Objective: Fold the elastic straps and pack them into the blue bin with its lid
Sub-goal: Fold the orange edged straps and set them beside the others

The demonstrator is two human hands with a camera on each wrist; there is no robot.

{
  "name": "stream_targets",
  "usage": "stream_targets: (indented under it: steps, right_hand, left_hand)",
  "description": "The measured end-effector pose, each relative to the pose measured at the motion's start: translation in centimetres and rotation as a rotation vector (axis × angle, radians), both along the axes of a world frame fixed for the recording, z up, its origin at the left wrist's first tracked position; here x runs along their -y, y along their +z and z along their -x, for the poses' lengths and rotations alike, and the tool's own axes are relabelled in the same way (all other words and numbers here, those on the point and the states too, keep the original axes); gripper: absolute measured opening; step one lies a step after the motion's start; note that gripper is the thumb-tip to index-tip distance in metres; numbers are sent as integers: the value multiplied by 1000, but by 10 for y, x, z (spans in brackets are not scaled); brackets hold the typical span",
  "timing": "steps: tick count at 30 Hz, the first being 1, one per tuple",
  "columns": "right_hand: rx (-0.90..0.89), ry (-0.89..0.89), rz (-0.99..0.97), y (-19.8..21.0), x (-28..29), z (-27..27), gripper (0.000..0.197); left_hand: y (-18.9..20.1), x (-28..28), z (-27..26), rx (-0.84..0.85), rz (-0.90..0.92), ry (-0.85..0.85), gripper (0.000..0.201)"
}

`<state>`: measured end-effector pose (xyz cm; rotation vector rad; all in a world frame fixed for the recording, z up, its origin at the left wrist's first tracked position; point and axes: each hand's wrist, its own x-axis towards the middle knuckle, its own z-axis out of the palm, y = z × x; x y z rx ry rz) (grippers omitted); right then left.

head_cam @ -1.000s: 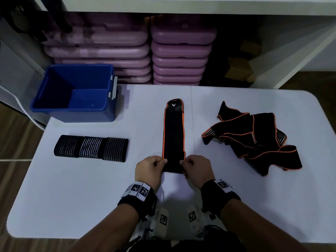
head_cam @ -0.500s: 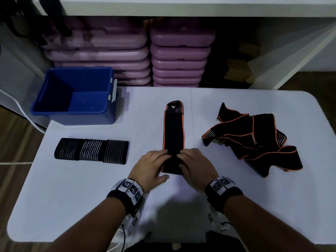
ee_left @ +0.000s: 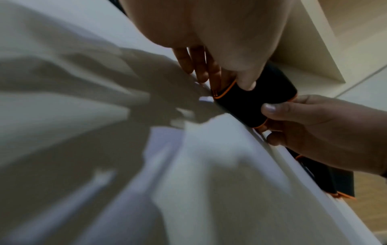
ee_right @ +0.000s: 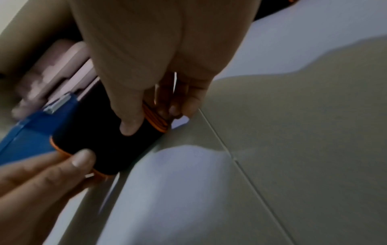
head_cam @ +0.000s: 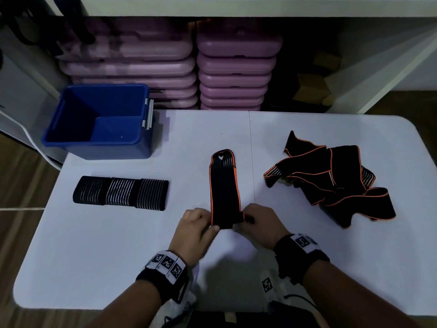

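A black elastic strap with orange edging (head_cam: 224, 185) lies lengthwise in the middle of the white table (head_cam: 94, 245). Its near end is rolled into a short bundle (ee_left: 254, 102) (ee_right: 104, 137). My left hand (head_cam: 197, 227) pinches the roll's left side, thumb on top. My right hand (head_cam: 256, 223) pinches its right side the same way. Three folded black straps with white stripes (head_cam: 120, 193) lie in a row at the left. A tangled heap of black and orange straps (head_cam: 331, 183) sits at the right. The blue bin (head_cam: 99, 121) stands open at the back left; I see no lid.
Stacks of purple cases (head_cam: 236, 67) fill the shelf behind the table. A seam (head_cam: 251, 150) runs down the table's middle just right of the strap. A white shelf frame (head_cam: 390, 58) rises at the back right. Wooden floor (head_cam: 21, 181) shows at the left.
Both hands rolled the strap's near end forward, then drew back to its sides. The flat part of the strap is now shorter. Nothing else has moved.
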<state>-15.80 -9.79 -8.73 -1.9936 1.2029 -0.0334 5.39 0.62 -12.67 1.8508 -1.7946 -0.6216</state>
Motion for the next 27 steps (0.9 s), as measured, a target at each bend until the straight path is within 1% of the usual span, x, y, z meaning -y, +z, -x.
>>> stream_targets:
  steps: [3, 6, 8, 10, 11, 13, 16, 18, 19, 20, 21, 22, 23, 24, 25, 26, 27]
  right_hand:
    - [-40, -77, -62, 2, 6, -6, 31]
    - [-17, -205, -85, 4, 8, -13, 28]
    - [36, -326, -112, 5, 7, -16, 27]
    - [106, -424, -139, 4, 5, -18, 34]
    - [115, -419, -107, 4, 4, -18, 38]
    - [55, -297, 78, 1, 4, -18, 42]
    - [-7, -49, 366, 1, 7, -19, 35]
    - [-18, 114, 505, 0, 9, -19, 28]
    - [-31, 183, 546, -2, 9, -18, 27]
    - [-37, 226, 554, -6, 10, -15, 31]
    - [-47, 251, 509, -8, 11, -10, 38]
    - [-62, 271, 455, -10, 13, -4, 46]
    - [-87, 293, 420, -11, 15, 0, 54]
    - [-109, 318, 404, -11, 17, 3, 61]
    - [-134, 328, 388, -9, 19, 2, 64]
    - [-137, 309, 377, -8, 20, -1, 62]
    - [-122, 249, 360, -7, 21, -5, 58]
  left_hand:
    - [2, 4, 7, 29, -55, 123, 33]
    - [9, 13, 13, 12, -131, 249, 32]
    - [13, 18, 15, 0, -173, 329, 32]
    - [14, 21, 13, -28, -141, 377, 28]
    - [14, 23, 10, -23, -90, 371, 27]
    - [13, 26, 5, 62, 19, 271, 30]
    - [13, 32, 1, 202, 140, 48, 31]
    - [11, 31, -5, 236, 144, -40, 37]
    - [9, 30, -10, 241, 116, -73, 46]
    - [8, 28, -15, 252, 75, -113, 56]
    - [7, 27, -19, 268, 32, -154, 66]
    - [7, 27, -23, 281, 1, -184, 71]
    - [6, 29, -25, 273, -12, -195, 71]
    - [6, 31, -26, 245, -7, -184, 68]
    - [6, 34, -25, 200, 8, -156, 62]
    - [6, 37, -24, 143, 14, -110, 55]
    - [7, 39, -22, 82, 7, -51, 47]
